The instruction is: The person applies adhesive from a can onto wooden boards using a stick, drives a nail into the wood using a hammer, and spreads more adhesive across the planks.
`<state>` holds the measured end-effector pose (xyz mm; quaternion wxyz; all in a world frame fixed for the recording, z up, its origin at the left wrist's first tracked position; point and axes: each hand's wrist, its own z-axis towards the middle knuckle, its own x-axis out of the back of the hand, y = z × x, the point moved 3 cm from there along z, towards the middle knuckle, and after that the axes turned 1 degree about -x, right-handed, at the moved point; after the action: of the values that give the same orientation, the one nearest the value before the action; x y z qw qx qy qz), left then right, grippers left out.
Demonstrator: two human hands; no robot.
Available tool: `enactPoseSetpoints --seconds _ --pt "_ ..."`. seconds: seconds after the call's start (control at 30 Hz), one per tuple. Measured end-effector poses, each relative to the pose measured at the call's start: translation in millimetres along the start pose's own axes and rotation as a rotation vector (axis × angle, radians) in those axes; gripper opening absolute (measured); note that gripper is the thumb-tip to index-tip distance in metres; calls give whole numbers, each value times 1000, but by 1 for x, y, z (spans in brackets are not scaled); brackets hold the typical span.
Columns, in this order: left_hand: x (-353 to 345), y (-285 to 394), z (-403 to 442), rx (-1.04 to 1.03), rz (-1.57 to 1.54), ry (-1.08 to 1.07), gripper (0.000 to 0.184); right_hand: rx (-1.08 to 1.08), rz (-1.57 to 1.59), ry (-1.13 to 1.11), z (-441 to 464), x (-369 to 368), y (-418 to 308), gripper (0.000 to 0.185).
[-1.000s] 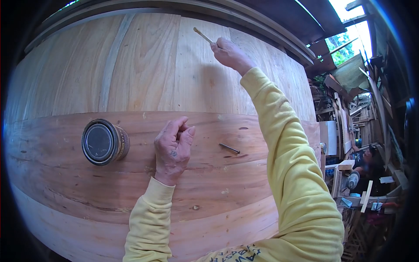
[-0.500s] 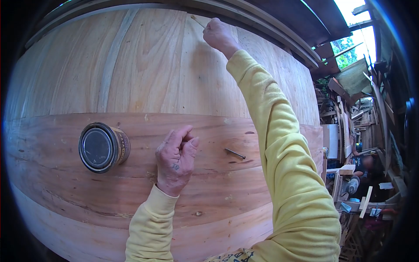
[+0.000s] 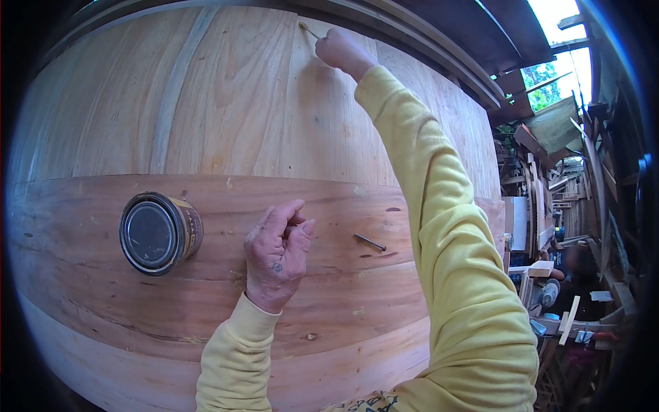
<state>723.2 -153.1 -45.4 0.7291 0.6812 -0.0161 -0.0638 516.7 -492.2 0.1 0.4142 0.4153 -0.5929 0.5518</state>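
My right hand [image 3: 341, 51] is closed around a thin stick-like tool [image 3: 313, 32] at the far edge of the wooden panel [image 3: 233, 103]. The tool's brownish-yellow tip is at the pale wood; its exact kind is unclear. My left hand [image 3: 278, 250] hovers over or rests on the reddish board [image 3: 206, 302], fingers curled inward and thumb near the index finger. Whatever the curled fingers may contain is hidden. To its left is a round metal can [image 3: 154, 232] with a dark lid. A nail [image 3: 370, 242] lies to its right.
Long stacked boards [image 3: 425, 48] border the far side of the panel. On the right, beyond its edge, are loose timber pieces [image 3: 570, 319], a power tool [image 3: 550, 292] and a partly visible person [image 3: 573, 261].
My right hand has shifted slightly left, and more of the tool shows. My left hand keeps nearly the same pose. The view has shifted slightly.
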Motion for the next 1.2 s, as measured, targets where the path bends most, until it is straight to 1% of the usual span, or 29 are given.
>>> enactPoseSetpoints --seconds 0.07,0.13,0.2,0.3,0.4,0.5,0.53,0.6,0.7,0.8,0.83,0.93,1.03,1.13,1.2 --pt "1 2 1 2 -5 13 26 181 -217 -95 40 -17 12 38" --pt "0 4 2 17 -35 32 26 212 -242 -54 42 -23 15 36" --pt "1 4 2 22 -40 36 25 106 -82 127 0 -7 -7 31" --pt "-1 2 0 9 -36 14 26 -45 -51 -28 -14 6 -14 29" --pt "-1 1 -1 9 -29 5 26 -34 -61 -135 0 12 -19 40" --pt "0 1 -1 6 -27 4 26 75 -255 -166 22 -3 -7 39" --pt "0 2 1 -1 -29 6 26 81 -220 -85 19 -5 -1 38" --pt "1 2 3 -2 -37 12 26 97 -151 78 -18 -2 1 37" --pt "-1 -1 1 -2 -33 11 25 -113 117 21 -70 11 3 33" --pt "0 -2 2 -13 -27 15 25 -122 260 74 -108 8 11 35" --pt "-1 -2 2 -18 -29 13 26 -105 222 88 -107 3 17 36" --pt "-2 -4 2 -14 -30 13 26 -56 239 139 -98 -4 26 36" --pt "-2 -4 3 -17 -30 19 26 -157 257 88 -101 0 8 36" --pt "-1 -3 4 -9 -40 19 25 -14 26 157 -82 -16 20 33" --pt "-1 -2 4 5 -59 40 25 0 -180 122 -94 -10 3 31"
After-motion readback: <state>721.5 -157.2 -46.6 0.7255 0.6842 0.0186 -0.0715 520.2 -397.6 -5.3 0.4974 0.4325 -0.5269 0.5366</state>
